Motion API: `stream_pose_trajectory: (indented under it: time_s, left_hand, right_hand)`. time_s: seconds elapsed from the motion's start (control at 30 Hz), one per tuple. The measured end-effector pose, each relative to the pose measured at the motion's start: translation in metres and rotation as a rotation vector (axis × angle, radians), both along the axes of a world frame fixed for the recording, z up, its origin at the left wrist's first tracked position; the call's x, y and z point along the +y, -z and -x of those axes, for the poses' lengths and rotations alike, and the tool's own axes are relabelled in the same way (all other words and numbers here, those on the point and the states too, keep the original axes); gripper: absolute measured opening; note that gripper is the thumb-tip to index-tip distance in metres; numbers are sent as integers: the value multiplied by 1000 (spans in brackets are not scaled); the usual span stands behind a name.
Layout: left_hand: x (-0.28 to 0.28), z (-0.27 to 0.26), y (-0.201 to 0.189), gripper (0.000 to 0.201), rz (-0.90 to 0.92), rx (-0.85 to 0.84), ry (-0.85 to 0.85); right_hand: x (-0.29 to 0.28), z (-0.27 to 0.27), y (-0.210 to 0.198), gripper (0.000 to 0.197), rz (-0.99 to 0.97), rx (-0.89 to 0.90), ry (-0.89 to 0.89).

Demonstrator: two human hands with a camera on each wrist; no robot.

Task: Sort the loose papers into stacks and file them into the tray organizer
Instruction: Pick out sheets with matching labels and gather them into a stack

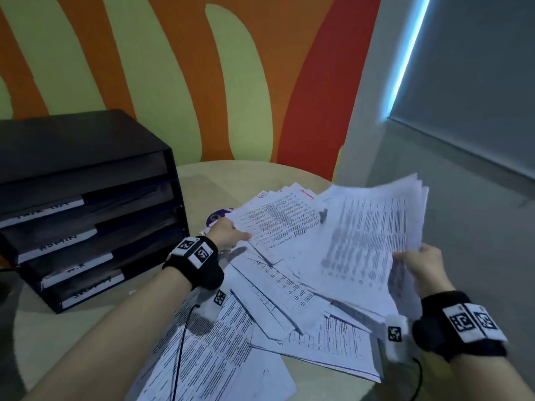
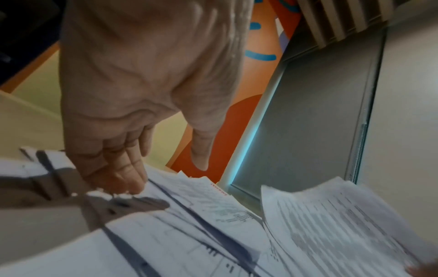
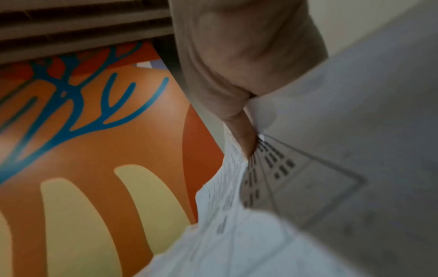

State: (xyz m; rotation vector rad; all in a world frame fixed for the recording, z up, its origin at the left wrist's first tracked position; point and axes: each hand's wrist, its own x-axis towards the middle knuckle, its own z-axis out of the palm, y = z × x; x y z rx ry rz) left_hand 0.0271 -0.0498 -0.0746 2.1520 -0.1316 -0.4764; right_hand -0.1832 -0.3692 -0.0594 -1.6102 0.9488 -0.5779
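Your right hand (image 1: 425, 264), at the lower right of the head view, grips a raised sheaf of papers (image 1: 373, 233) by its near edge, thumb on top (the print is blurred). Your left hand (image 1: 228, 233), mid-frame, reaches with straight fingers onto the loose papers (image 1: 278, 287) spread over the round table (image 1: 220, 175). The black tray organizer (image 1: 86, 204) stands at the left, its labelled trays facing you.
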Motion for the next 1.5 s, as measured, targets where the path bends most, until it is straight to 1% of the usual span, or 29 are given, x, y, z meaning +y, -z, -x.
stream_pose_trajectory:
  time_s: [0.03,0.1,0.17,0.2,0.23,0.33,0.37,0.47,0.53,0.6,0.7,0.73,0.77,0.83,0.87,0.9,0.93,1.0,1.03,1.07,1.1,1.13,1.17,1.2,1.27,1.3,1.33,1.4,1.5]
  left_hand:
    - [-2,-1,5,31,17,17,-24]
    - [-9,-2,8,27,84,61,-82]
    - [-17,-4,13,61,142,99,-126]
    - [-21,-7,14,73,151,101,-153]
    - [-25,-9,17,78,168,96,-174]
    - [-32,-14,18,81,225,140,-238]
    - [-34,-15,17,83,175,134,-234]
    - [-34,-36,33,74,58,108,-214]
    - [-37,-28,22,79,-50,104,-179]
    - [-36,-7,3,84,-190,86,-84]
    - [-20,10,-10,93,-411,37,135]
    - [-12,12,-12,89,-490,43,190]
    - [-5,16,-17,75,-560,53,239]
    - [9,19,-22,29,-676,77,320]
    - [13,18,-24,22,-714,76,347]
    - [15,18,-31,28,-738,65,358]
    - [14,14,-35,35,-762,10,344]
    - [7,7,-40,44,-810,-215,296]
    - [2,4,-41,46,-793,-336,263]
    - [-5,0,-39,48,-720,-426,228]
    - [-13,-5,-33,55,-614,-471,209]
    - [-22,-10,-27,64,-510,-477,218]
    - [-30,-14,-22,75,-433,-463,246]
    - [-38,-17,-16,85,-399,-435,283]
    - [-51,-21,-3,100,-434,-366,343]
    - [-54,-21,2,104,-465,-332,357]
    - [-56,-22,6,106,-485,-297,358]
    - [-58,-24,12,103,-517,-273,350]
    - [-56,-25,11,82,-536,-323,356]
  right_hand:
    - [-4,5,8,19,-2,39,11]
    - [-8,11,19,18,-21,92,18]
    - [-8,16,26,17,-51,113,27]
    - [-7,17,26,17,-60,115,29]
    - [-7,17,27,16,-65,113,31]
    - [-7,17,27,15,-72,108,30]
    - [-7,17,26,15,-72,106,26]
    - [-6,16,24,15,-67,110,19]
    - [-8,15,24,13,-59,133,15]
    - [-10,16,23,13,-54,145,14]
    - [-17,17,20,13,-43,160,33]
    - [-19,17,19,15,-37,165,43]
    - [-20,17,18,20,-27,165,50]
    - [-21,15,15,30,-18,157,43]
    - [-20,14,13,30,-10,154,41]
    - [-21,12,13,28,0,155,36]
    - [-22,11,12,25,12,160,36]
    - [-20,10,8,15,26,170,31]
    - [-17,10,6,5,26,176,20]
    - [-15,10,4,6,28,179,8]
    - [-14,10,3,15,29,181,-4]
    - [-13,10,2,21,29,182,-16]
    - [-11,11,1,21,28,189,-27]
    - [-10,12,0,17,29,206,-40]
    - [-8,14,-1,12,31,241,-69]
    - [-7,15,-1,14,30,255,-85]
    - [-7,15,-1,17,31,262,-94]
    - [-8,16,1,18,36,270,-95]
    - [-9,17,2,8,46,276,-86]
